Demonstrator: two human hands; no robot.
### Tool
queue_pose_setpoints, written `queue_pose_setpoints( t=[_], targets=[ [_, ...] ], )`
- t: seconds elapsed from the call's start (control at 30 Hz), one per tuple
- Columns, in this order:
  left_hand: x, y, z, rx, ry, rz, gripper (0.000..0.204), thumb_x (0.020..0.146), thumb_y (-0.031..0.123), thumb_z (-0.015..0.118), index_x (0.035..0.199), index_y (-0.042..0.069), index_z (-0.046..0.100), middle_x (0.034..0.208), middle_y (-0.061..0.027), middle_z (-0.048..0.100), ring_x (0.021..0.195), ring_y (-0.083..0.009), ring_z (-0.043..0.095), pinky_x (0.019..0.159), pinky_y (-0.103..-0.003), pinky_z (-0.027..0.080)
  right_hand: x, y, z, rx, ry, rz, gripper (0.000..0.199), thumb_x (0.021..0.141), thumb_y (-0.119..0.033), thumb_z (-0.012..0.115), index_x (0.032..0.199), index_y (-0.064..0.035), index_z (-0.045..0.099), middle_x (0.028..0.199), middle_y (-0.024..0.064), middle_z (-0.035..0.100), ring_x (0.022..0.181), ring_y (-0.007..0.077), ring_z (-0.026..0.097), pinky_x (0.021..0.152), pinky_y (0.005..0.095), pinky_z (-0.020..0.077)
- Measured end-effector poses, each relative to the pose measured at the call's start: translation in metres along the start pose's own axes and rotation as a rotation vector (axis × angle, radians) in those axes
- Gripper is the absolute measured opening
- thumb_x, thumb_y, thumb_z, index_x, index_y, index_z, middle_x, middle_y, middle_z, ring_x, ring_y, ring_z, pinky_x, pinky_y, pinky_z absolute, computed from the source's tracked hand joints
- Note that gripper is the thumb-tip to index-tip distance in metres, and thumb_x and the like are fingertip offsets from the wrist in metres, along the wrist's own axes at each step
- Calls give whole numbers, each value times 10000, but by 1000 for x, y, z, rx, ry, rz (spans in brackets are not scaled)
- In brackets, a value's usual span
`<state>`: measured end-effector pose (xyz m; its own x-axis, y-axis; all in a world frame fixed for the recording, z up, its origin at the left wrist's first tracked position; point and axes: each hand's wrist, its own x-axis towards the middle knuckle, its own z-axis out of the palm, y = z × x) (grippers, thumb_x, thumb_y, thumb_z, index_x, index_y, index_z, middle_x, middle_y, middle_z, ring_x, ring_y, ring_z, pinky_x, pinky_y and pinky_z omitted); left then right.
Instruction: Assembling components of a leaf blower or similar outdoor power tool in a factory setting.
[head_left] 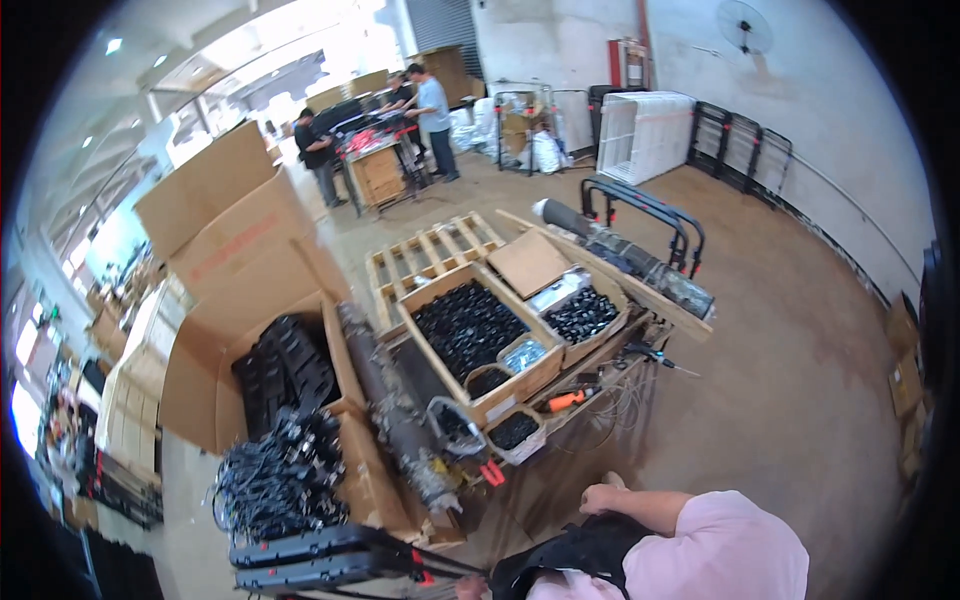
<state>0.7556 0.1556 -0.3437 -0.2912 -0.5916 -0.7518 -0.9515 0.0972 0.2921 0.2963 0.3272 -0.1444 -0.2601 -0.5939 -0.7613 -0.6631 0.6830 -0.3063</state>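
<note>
right hand (603, 497) curled on black padded piece (575, 553) — steadying it | left hand (468, 588) barely visible; grip unclear | parts crate (470, 335) nearby

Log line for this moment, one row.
hands: right hand on black part | left hand barely visible | ahead: wooden crate of black pieces
</note>
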Motion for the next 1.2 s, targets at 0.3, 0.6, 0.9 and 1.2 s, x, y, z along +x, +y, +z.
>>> queue_pose_setpoints(
  t=[0.3,0.6,0.9,1.2],
  targets=[
    [24,251,-4,-196,97,146,314,1021,297,586,991,11,710,878,-102,735,688,-199,677,579,-351,513,37,173,-178,99,281,-261,386,890,-397,681,1163,-147,791,1079,144,785,1027,335,743,919,461,579],
    [20,417,23,-476,160,188,346,1023,313,585,1001,-3,722,890,-99,739,711,-190,681,607,-345,525,-22,389,-510,352,1408,-182,232,940,-265,639,1019,-60,713,996,212,709,969,425,676,862,535,544],
    [9,451,11,-584,218,129,346,1018,312,623,1082,-6,745,882,-79,739,745,-153,691,683,-326,565,36,504,-648,364,1427,50,507,1015,-478,606,1236,-24,645,1131,246,715,1129,430,659,951,537,522],
    [15,370,47,-373,185,-26,662,1028,638,491,1169,43,744,1076,-240,752,1088,-440,685,964,-524,515,43,473,-650,387,1227,44,486,1061,-491,549,1030,-7,585,972,261,712,994,471,683,866,573,522]
  ],
)
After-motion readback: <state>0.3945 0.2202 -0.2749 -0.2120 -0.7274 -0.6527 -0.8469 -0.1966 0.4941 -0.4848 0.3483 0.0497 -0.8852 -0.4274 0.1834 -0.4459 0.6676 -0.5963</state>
